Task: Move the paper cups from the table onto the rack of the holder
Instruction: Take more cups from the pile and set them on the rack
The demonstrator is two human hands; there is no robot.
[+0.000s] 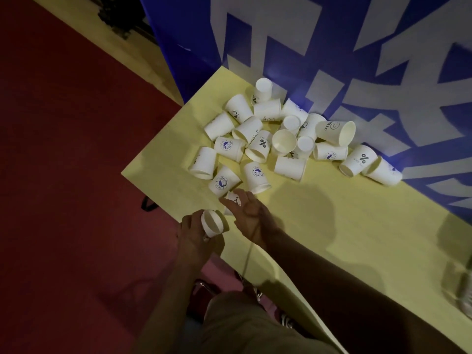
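Several white paper cups [283,143] lie tumbled in a pile on the yellow table [357,226], most on their sides, some with blue logos. My left hand [194,238] grips one paper cup [213,223] at the table's near-left edge, its mouth turned up toward me. My right hand [249,213] reaches over the table with fingers spread around another cup [233,199] lying near the edge; the cup is partly hidden by my fingers. No holder or rack is in view.
A blue banner with white lettering [332,60] stands along the table's far side behind the pile. Red floor [63,175] lies to the left. A blurred clear object [462,287] sits at the table's right edge. A thin cord hangs from my right wrist.
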